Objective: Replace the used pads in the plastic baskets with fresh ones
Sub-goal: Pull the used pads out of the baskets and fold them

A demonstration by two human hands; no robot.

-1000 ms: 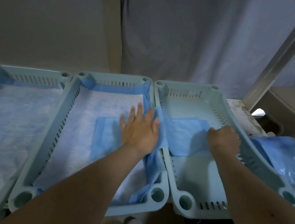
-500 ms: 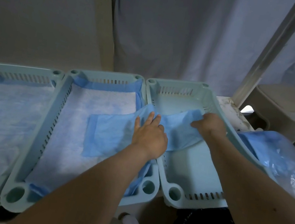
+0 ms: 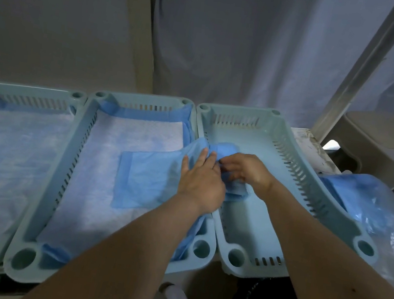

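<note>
The fresh pad [image 3: 149, 180], still folded, straddles the rims of the middle basket [image 3: 83, 135] and the bare right basket [image 3: 304, 172], your left hand [image 3: 201, 178] pressing it flat-fingered while your right hand [image 3: 247, 170] pinches its edge; next, I judge, unfold it rightwards.

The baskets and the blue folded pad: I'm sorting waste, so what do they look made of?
Right basket: moulded plastic, pale teal, smooth slotted walls. Folded pad: seemingly thin blue plastic-film backing, creasing softly where both hands work it; the fibre is unclear.
</note>
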